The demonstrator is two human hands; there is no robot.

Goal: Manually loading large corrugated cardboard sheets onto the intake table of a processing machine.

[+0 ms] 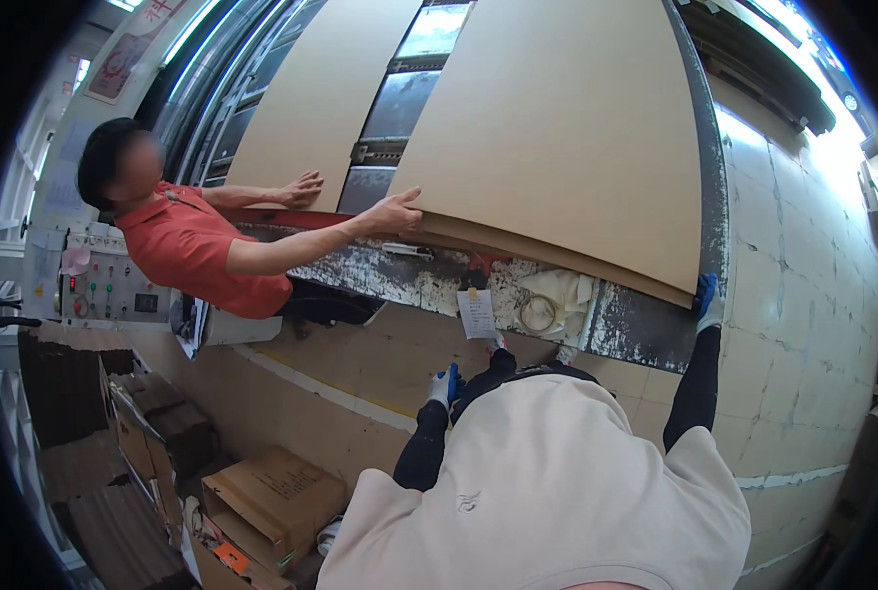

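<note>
My right hand (707,301), in a blue-and-white work glove, grips the near right corner of a large brown cardboard sheet (567,128). The sheet lies flat on a worn metal machine bed, and its near edge looks several layers thick. Well away from the sheet, my left hand (444,385), gloved the same way, hangs by my left leg. Its fingers look loosely apart, with nothing seen in them. To the left, a co-worker in a red shirt has one hand (394,212) at the sheet's near left corner and the other on a second cardboard sheet (306,88).
A handwritten paper slip (477,314) hangs from the bed's front edge, beside a tape roll (538,314) and a pale cloth. A control panel (114,285) stands behind the co-worker. Cardboard boxes (272,497) sit on the floor at lower left. Tiled floor (793,295) runs along the right.
</note>
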